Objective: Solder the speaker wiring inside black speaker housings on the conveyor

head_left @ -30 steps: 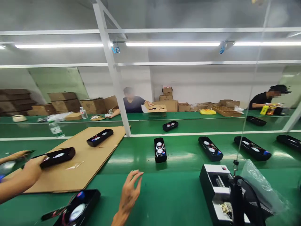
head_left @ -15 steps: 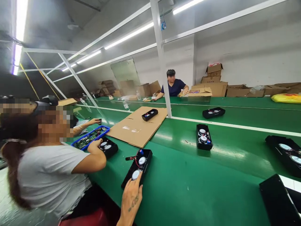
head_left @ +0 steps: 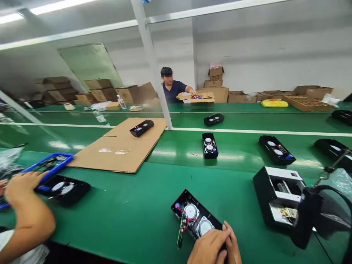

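Note:
In front of me on the green bench lies an open black speaker box [head_left: 189, 200], set at a slant. Two round white-backed speakers [head_left: 205, 227] sit inside it, and a blue part [head_left: 177, 206] is at its far end. Red wires lead to a narrow circuit board [head_left: 180, 231] hanging over its left side. My left hand [head_left: 207, 246] lies over the near end, fingers closed about it. Against the right side of that end is my right hand [head_left: 232, 242], its fingertips meeting those of the left. The hands hide the box's near corner.
To the right stand a black-and-white device [head_left: 286, 174] and a dark tool on a stand [head_left: 306, 216]. A co-worker's arm [head_left: 33, 209] reaches to a blue tray [head_left: 64, 157] at left. More speaker boxes [head_left: 210, 146] and flat cardboard [head_left: 115, 146] lie beyond.
My view has swung right. The speaker box has come away from the co-worker's side to the bench before me and turned. My right hand has entered view and joined the left at the box.

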Action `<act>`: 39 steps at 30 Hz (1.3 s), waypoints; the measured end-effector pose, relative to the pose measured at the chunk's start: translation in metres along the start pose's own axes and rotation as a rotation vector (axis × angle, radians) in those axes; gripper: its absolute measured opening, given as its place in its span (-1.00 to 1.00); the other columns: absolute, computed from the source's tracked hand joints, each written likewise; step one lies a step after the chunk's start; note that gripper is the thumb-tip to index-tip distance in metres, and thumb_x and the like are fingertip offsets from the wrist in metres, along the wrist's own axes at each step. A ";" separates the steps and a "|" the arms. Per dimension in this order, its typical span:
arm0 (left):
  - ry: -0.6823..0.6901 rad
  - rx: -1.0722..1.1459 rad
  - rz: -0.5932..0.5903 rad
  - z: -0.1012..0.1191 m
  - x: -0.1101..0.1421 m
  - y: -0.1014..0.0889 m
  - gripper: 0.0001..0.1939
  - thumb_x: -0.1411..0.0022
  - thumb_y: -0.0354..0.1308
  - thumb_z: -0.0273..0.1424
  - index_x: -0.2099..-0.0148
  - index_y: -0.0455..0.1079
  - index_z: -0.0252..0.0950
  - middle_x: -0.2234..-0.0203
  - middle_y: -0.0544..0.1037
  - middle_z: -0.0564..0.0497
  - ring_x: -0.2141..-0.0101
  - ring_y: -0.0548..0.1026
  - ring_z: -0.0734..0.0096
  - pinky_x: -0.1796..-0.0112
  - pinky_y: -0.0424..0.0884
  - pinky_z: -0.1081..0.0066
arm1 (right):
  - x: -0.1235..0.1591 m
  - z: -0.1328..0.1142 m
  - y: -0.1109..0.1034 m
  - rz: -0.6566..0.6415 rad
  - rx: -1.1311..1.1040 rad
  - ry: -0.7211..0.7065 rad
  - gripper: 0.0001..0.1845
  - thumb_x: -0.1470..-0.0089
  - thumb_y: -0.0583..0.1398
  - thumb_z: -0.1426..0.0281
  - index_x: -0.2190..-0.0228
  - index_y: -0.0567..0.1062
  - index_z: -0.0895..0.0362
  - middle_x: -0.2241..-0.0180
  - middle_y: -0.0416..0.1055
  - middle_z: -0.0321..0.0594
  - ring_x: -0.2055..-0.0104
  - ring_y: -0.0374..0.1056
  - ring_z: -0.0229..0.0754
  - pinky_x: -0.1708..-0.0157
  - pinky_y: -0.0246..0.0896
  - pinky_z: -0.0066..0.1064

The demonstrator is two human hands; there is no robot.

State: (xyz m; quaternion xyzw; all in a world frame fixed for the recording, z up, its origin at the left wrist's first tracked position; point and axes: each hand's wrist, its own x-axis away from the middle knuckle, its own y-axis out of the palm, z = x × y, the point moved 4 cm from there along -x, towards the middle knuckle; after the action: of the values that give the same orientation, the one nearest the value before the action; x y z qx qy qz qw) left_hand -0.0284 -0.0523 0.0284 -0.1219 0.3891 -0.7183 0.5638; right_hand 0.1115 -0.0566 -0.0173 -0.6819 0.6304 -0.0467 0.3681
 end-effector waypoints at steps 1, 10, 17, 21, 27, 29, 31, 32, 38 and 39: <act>0.048 0.011 -0.002 0.004 0.003 -0.004 -0.44 -0.44 0.13 -0.21 -0.43 0.37 0.02 -0.08 0.71 -0.09 0.01 0.71 0.05 -0.07 0.69 0.24 | 0.001 0.001 -0.003 -0.018 -0.002 -0.006 -0.15 -0.24 0.17 0.56 -0.47 0.16 -0.08 -0.29 0.37 0.12 -0.27 0.45 0.33 -0.20 0.48 0.17; 0.080 -0.024 0.379 0.015 0.014 -0.110 -0.76 -0.47 0.19 -0.38 -0.08 0.63 -0.05 0.11 0.74 -0.06 0.05 0.72 0.15 0.01 0.73 0.19 | -0.057 0.030 -0.137 -0.504 -0.074 0.133 0.12 0.21 0.20 0.60 -0.44 0.28 0.00 -0.47 0.11 0.04 -0.46 0.23 0.18 -0.42 0.19 0.01; 0.094 -0.058 0.076 0.011 -0.010 -0.087 -0.77 -0.38 0.37 -0.15 -0.03 0.64 -0.02 -0.24 0.59 -0.13 -0.33 0.47 -0.09 -0.17 0.62 -0.04 | -0.036 0.024 -0.185 -0.191 0.068 0.164 -0.25 -0.08 0.31 0.51 -0.30 0.47 -0.06 -0.43 0.23 0.02 -0.40 0.32 0.20 -0.33 0.36 0.05; 0.061 -0.042 0.034 0.010 -0.016 -0.076 -0.85 -0.36 0.38 -0.24 0.03 0.64 -0.06 -0.26 0.57 -0.16 -0.38 0.40 -0.12 -0.21 0.57 -0.08 | -0.003 -0.001 -0.153 -0.063 -0.105 0.092 -0.74 -0.19 0.34 0.47 0.08 0.62 -0.01 0.14 0.61 -0.15 0.24 0.61 -0.11 0.20 0.60 -0.39; 0.091 0.028 -0.031 0.013 -0.026 -0.075 -0.88 -0.36 0.36 -0.30 0.06 0.63 -0.10 -0.16 0.64 -0.16 -0.37 0.40 -0.15 -0.21 0.56 -0.11 | -0.001 -0.036 -0.092 0.005 -0.358 0.015 -0.79 -0.32 0.19 0.48 0.10 0.60 0.03 0.26 0.63 -0.20 0.42 0.58 -0.20 0.46 0.51 -0.53; 0.105 0.059 -0.024 0.014 -0.026 -0.076 -0.87 -0.39 0.31 -0.31 0.03 0.62 -0.09 -0.11 0.67 -0.13 -0.35 0.43 -0.10 -0.21 0.57 -0.09 | -0.013 -0.045 -0.092 0.107 -0.341 0.008 -0.78 -0.37 0.17 0.47 0.13 0.63 0.02 0.26 0.63 -0.19 0.36 0.59 -0.17 0.39 0.56 -0.48; 0.097 0.090 0.000 0.014 -0.026 -0.075 -0.88 -0.42 0.26 -0.34 0.04 0.60 -0.10 -0.05 0.70 -0.09 -0.31 0.49 -0.04 -0.21 0.58 -0.03 | -0.029 -0.050 -0.097 0.191 -0.304 0.052 -0.80 -0.39 0.21 0.45 0.14 0.65 0.02 0.21 0.64 -0.16 0.24 0.62 -0.12 0.25 0.60 -0.41; 0.086 0.104 0.020 0.013 -0.026 -0.074 -0.88 -0.43 0.24 -0.36 0.05 0.59 -0.10 -0.01 0.71 -0.08 -0.29 0.52 -0.02 -0.20 0.58 0.00 | -0.037 -0.050 -0.099 0.218 -0.287 0.092 -0.83 -0.40 0.23 0.43 0.14 0.66 0.02 0.19 0.65 -0.15 0.19 0.63 -0.09 0.18 0.61 -0.38; 0.013 0.133 0.153 0.012 -0.030 -0.066 -0.75 -0.47 0.05 -0.49 0.10 0.56 -0.16 0.11 0.71 -0.07 -0.16 0.61 0.13 -0.15 0.62 0.12 | -0.078 -0.053 -0.112 -0.002 -0.228 -0.041 -0.71 -0.48 0.19 0.39 -0.12 0.61 0.00 0.10 0.69 -0.17 0.15 0.63 -0.14 0.11 0.56 -0.36; 0.030 0.117 0.142 0.014 -0.030 -0.066 -0.71 -0.46 0.01 -0.53 0.14 0.56 -0.16 0.07 0.70 -0.07 -0.18 0.60 0.15 -0.17 0.60 0.11 | -0.080 -0.056 -0.113 -0.119 -0.201 -0.147 -0.69 -0.49 0.16 0.41 -0.13 0.61 -0.01 0.11 0.69 -0.18 0.16 0.62 -0.15 0.12 0.53 -0.34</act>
State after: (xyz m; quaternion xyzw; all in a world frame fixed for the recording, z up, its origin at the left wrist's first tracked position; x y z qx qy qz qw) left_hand -0.0571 -0.0268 0.0919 -0.0502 0.3626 -0.6995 0.6137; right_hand 0.1591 -0.0170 0.1186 -0.7531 0.5616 0.0448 0.3398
